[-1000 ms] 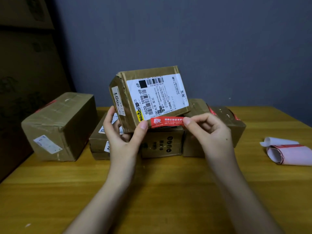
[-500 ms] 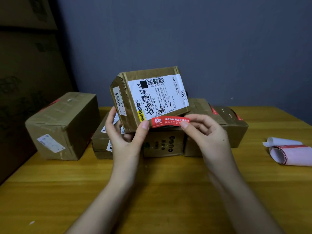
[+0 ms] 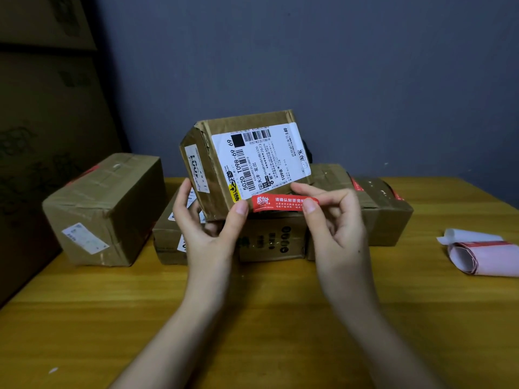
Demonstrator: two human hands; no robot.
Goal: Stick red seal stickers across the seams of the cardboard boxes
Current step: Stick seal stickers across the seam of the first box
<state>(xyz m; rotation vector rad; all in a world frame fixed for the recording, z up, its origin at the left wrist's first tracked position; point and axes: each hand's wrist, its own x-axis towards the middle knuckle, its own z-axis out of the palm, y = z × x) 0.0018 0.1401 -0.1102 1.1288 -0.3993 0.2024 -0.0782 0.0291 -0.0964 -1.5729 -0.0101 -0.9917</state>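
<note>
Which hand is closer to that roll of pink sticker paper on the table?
Right. The right hand pinches the red sticker at mid-table, nearer the roll. The left hand grips the box, farther away.

"502D T098-69" on box label (image 3: 261,160)

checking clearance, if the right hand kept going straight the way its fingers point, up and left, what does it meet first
Likely the lifted box itself: the right hand already pinches the red seal sticker at that box's lower edge, just under the shipping label. Depth is unclear.
</note>
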